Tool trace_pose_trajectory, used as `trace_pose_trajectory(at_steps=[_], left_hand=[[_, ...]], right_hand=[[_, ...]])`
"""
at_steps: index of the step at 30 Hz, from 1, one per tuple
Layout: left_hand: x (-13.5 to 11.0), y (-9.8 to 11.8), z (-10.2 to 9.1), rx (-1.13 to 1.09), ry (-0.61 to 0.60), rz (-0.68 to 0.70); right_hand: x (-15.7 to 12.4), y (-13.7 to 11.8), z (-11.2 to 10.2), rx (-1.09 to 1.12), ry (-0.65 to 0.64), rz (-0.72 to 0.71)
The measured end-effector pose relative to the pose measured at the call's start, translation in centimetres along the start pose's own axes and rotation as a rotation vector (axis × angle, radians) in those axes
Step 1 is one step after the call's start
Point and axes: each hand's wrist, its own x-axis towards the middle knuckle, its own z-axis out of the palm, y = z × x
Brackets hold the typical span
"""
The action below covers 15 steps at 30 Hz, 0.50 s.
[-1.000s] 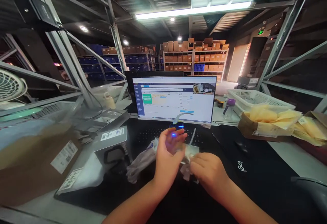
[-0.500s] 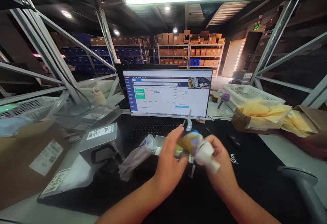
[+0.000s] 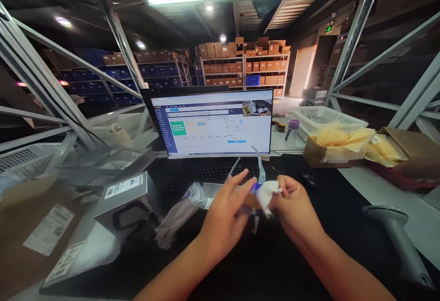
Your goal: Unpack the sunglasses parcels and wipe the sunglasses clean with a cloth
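Note:
My left hand (image 3: 225, 214) and my right hand (image 3: 292, 209) meet over the black desk mat (image 3: 330, 227) in front of the keyboard (image 3: 209, 175). My right hand pinches a small white crumpled wrapper (image 3: 266, 195). Between the two hands sits a small yellowish item (image 3: 253, 199) with a blue glow; my left fingers are stretched out and touch it. A clear plastic bag (image 3: 178, 214) and a small open box (image 3: 213, 193) lie just left of my left hand.
A lit monitor (image 3: 213, 124) stands behind the keyboard. A grey box (image 3: 127, 195) and a brown parcel (image 3: 30, 232) lie left. White basket (image 3: 326, 117), cartons of yellow packets (image 3: 340, 143) and a handheld scanner (image 3: 398, 241) are right. Metal racking frames both sides.
The small item came up off the desk between both hands, and my right hand took hold of the white wrapper. The view shifted right and down; the scanner came into sight.

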Motion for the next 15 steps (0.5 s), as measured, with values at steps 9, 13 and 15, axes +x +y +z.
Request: trace_pose_trajectory(at_steps=[9, 13, 15], left_hand=[[0.7, -0.4, -1.4, 0.033, 0.028, -0.11], [0.7, -0.6, -1.7, 0.071, 0.184, -0.186], [0.7, -0.6, -1.8, 0.088, 0.21, -0.199]], right_hand=[[2.0, 0.0, -0.8, 0.107, -0.003, 0.096], [2.2, -1.8, -2.4, -0.157, -0.139, 0.088], [2.1, -3.1, -3.8, -0.414, -0.158, 0.051]])
